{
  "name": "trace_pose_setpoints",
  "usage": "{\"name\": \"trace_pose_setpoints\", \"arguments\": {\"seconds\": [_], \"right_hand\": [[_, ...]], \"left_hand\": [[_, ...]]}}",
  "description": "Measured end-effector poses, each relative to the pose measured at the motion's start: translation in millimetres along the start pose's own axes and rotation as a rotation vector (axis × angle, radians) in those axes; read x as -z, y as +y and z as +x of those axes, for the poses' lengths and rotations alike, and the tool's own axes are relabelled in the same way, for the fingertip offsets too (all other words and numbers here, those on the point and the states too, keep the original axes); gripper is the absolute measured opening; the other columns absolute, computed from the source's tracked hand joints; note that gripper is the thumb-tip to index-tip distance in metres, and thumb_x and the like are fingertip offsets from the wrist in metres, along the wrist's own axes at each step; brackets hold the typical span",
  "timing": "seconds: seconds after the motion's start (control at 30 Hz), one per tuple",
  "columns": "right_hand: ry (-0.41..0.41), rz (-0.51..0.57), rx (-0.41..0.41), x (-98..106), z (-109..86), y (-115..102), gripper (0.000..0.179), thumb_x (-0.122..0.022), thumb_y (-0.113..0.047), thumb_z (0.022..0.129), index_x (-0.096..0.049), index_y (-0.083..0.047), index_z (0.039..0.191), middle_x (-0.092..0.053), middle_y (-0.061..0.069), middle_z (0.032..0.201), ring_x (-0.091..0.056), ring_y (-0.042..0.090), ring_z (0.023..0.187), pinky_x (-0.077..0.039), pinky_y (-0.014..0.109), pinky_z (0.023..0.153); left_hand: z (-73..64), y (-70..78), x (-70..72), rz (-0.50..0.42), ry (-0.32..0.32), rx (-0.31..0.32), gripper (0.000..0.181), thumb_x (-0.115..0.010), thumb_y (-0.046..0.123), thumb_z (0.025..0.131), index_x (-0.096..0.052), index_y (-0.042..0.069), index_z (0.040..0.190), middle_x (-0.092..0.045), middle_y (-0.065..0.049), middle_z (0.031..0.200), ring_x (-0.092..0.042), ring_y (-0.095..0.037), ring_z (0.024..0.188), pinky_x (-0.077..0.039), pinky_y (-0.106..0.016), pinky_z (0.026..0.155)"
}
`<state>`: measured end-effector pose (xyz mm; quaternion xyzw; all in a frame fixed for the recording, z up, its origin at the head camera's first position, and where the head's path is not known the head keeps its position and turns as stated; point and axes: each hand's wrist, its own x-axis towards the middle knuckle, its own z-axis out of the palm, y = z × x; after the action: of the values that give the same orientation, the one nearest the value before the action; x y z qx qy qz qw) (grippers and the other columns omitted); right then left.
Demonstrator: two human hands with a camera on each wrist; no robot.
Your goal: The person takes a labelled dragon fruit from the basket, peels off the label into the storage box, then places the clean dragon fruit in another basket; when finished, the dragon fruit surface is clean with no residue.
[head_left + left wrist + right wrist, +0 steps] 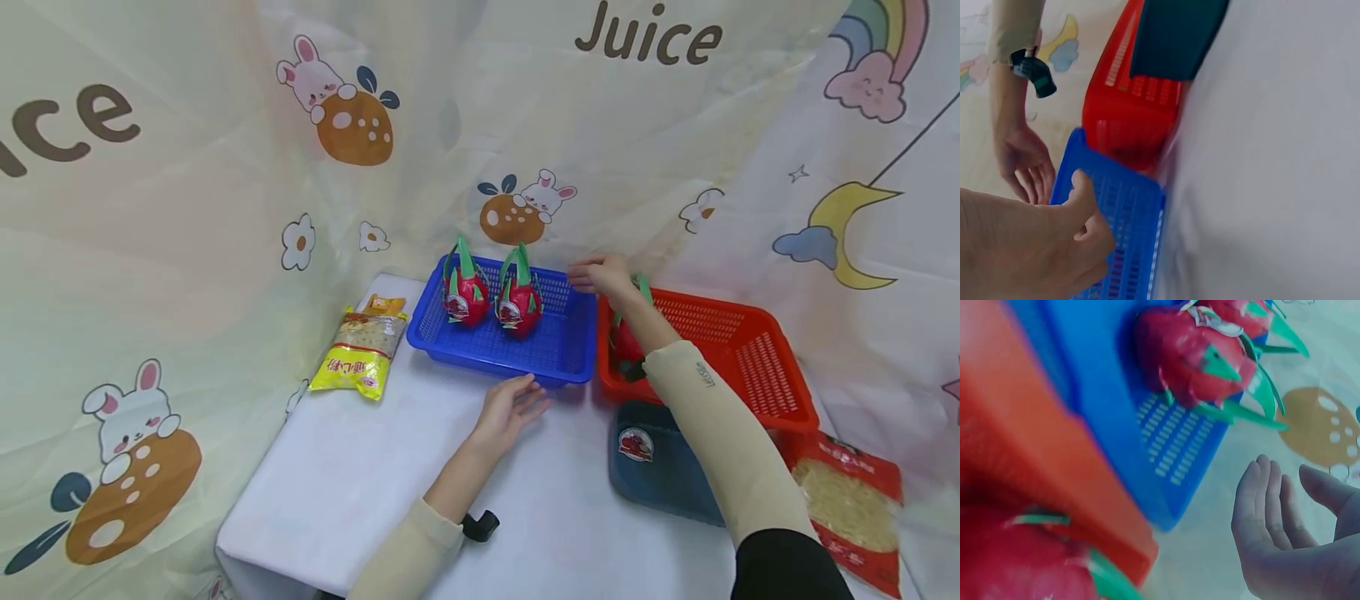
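Two red dragon fruits, the left one (pixel 467 302) and the right one (pixel 520 307), stand in the blue basket (pixel 573 337), each with green leaves and a round sticker. My left hand (pixel 512 410) is at the basket's front side, fingers loosely bent and holding nothing; whether it touches the rim I cannot tell. Above the basket's back right corner, my right hand (pixel 1291 534) has its fingers extended and slightly bent, with nothing in them. Another dragon fruit (pixel 1029 562) lies in the red basket (pixel 750 333), partly hidden by my right arm in the head view.
A dark teal tray (pixel 656 487) with a round sticker lies in front of the red basket. To its right is a red bag of noodles (pixel 851 500). At the left, a yellow bag (pixel 367 346) overlaps a small orange packet (pixel 385 305). A printed cloth (pixel 450 108) hangs behind.
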<state>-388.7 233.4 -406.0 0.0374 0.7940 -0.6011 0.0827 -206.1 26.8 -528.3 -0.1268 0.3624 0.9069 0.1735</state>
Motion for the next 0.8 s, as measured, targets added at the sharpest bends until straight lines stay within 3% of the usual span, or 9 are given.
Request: {"name": "trace_pose_setpoints", "arguments": {"seconds": [0.1, 0.2, 0.33, 0.47, 0.63, 0.8], "right_hand": [[-0.048, 0.029, -0.013, -13, 8.2, -1, 0.042, -0.058, -0.008, 0.106, -0.053, 0.014, 0.142, -0.057, 0.033, 0.14, -0.076, 0.022, 0.1, -0.051, 0.048, 0.107], [-0.077, 0.047, -0.024, -23, 13.9, -4, 0.044, -0.057, -0.009, 0.107, -0.051, 0.016, 0.143, -0.055, 0.036, 0.141, -0.075, 0.018, 0.093, -0.048, 0.051, 0.11], [-0.087, 0.06, -0.034, -35, 21.7, -3, 0.044, -0.056, -0.009, 0.107, -0.05, 0.015, 0.144, -0.055, 0.037, 0.141, -0.068, 0.037, 0.119, -0.047, 0.052, 0.112], [-0.087, 0.093, -0.049, -45, 28.8, -2, 0.045, -0.054, -0.009, 0.108, -0.048, 0.016, 0.145, -0.055, 0.037, 0.142, -0.055, 0.047, 0.133, -0.046, 0.052, 0.113], [-0.069, 0.112, -0.059, -56, 35.0, -2, 0.045, -0.05, -0.008, 0.109, -0.045, 0.017, 0.147, -0.052, 0.036, 0.146, -0.052, 0.047, 0.136, -0.042, 0.053, 0.116], [-0.075, 0.087, -0.056, -68, 42.7, 1, 0.044, -0.046, -0.006, 0.109, -0.044, 0.017, 0.147, -0.05, 0.035, 0.148, -0.051, 0.045, 0.138, -0.04, 0.054, 0.117]], "left_hand": [[-3.4, 7.7, 7.7, -0.002, 0.026, -0.024, 0.008, -0.067, 0.01, 0.1, -0.064, 0.004, 0.103, -0.063, -0.011, 0.102, -0.063, -0.032, 0.113, -0.051, -0.056, 0.108], [-5.7, 15.7, 13.8, -0.022, 0.052, -0.047, 0.009, -0.066, 0.009, 0.101, -0.062, 0.003, 0.105, -0.062, -0.011, 0.103, -0.062, -0.034, 0.117, -0.05, -0.056, 0.109], [-4.8, 27.0, 25.1, -0.041, 0.085, -0.082, 0.01, -0.064, 0.008, 0.102, -0.06, 0.002, 0.108, -0.061, -0.012, 0.106, -0.062, -0.032, 0.116, -0.05, -0.054, 0.109], [-2.1, 38.3, 36.4, -0.065, 0.122, -0.11, 0.009, -0.064, 0.008, 0.103, -0.06, 0.001, 0.108, -0.061, -0.013, 0.106, -0.065, -0.03, 0.111, -0.05, -0.054, 0.109], [2.7, 50.2, 44.7, -0.108, 0.158, -0.16, 0.006, -0.062, 0.006, 0.103, -0.057, 0.004, 0.102, -0.062, -0.012, 0.102, -0.066, -0.028, 0.105, -0.051, -0.054, 0.108], [7.4, 56.9, 50.8, -0.132, 0.151, -0.228, 0.008, -0.053, 0.003, 0.107, -0.049, 0.0, 0.114, -0.059, -0.012, 0.105, -0.064, -0.026, 0.103, -0.049, -0.054, 0.11]]}}
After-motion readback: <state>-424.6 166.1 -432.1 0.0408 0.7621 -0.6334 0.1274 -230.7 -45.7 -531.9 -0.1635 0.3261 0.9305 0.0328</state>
